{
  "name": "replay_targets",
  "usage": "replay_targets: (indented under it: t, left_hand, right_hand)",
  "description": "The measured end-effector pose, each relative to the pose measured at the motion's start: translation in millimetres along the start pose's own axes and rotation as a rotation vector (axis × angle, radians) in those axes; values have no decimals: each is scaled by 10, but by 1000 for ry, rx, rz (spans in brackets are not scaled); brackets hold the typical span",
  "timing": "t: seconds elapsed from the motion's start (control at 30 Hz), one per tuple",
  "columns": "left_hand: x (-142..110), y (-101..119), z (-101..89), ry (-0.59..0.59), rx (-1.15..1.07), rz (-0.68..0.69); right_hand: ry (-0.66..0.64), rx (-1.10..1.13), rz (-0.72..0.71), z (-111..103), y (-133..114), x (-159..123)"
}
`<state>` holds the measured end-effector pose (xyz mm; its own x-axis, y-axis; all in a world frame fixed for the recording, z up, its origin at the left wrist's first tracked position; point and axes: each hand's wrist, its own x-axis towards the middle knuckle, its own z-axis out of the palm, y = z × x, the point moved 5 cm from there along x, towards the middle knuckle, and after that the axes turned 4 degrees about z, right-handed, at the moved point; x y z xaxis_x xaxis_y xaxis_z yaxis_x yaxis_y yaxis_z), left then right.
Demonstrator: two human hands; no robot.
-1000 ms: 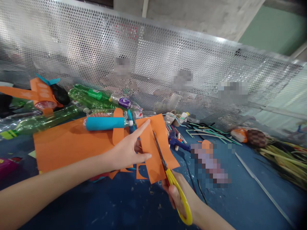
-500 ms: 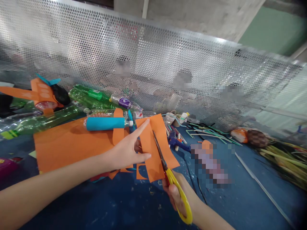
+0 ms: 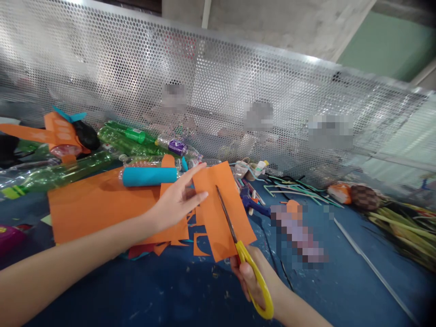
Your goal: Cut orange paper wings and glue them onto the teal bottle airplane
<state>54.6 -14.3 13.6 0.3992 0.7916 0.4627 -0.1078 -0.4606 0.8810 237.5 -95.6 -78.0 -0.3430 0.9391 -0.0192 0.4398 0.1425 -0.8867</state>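
Note:
My right hand [image 3: 250, 274] is closed round the yellow handle of a pair of scissors [image 3: 255, 281], thumb and fingers in the loops. One dark blade lies across the face of an orange paper strip [image 3: 220, 213], pointing up and away from me; the other blade is hidden. My left hand [image 3: 179, 200] is at the strip's left edge, thumb and forefinger spread apart, the thumb tip over the paper. Its other fingers are partly hidden. Behind it lie a large orange sheet [image 3: 102, 204] and a bottle wrapped in blue paper [image 3: 150, 176].
Green bottles [image 3: 126, 138] and an orange paper-covered model [image 3: 61, 131] stand at the back left. Orange offcuts [image 3: 200, 245] lie near the strip. Thin straws [image 3: 299, 190], a long clear rod [image 3: 368, 263] and dry leaves [image 3: 405, 231] are on the right. A perforated metal screen [image 3: 218, 91] rises behind.
My left hand has drawn back to the left, uncovering more of the orange strip, and its thumb has moved up. The strip has shifted slightly; my right hand with the scissors stays nearly still.

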Motion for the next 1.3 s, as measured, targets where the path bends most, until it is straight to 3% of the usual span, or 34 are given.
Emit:
replay_targets:
  t: [0.13, 0.37, 0.5, 0.83, 1.1, 1.3]
  left_hand:
    - [24, 0, -16, -32, 11, 18]
    - [-20, -31, 4, -41, 199, -66]
    - [-55, -7, 49, -35, 229, -19]
    - [-105, 22, 120, -71, 283, 64]
    - [-118, 46, 129, -71, 287, 33]
    - [-123, 48, 126, -62, 317, 28]
  right_hand:
    - [-60, 26, -11, 27, -1, -30]
    - [-8, -247, -256, -48, -463, -75]
    - [14, -304, -303, -81, -599, -87]
    - [40, -284, -323, -89, -570, -108]
    - [41, -202, -310, -57, -537, -69]
    - [129, -166, -267, -52, -418, -52]
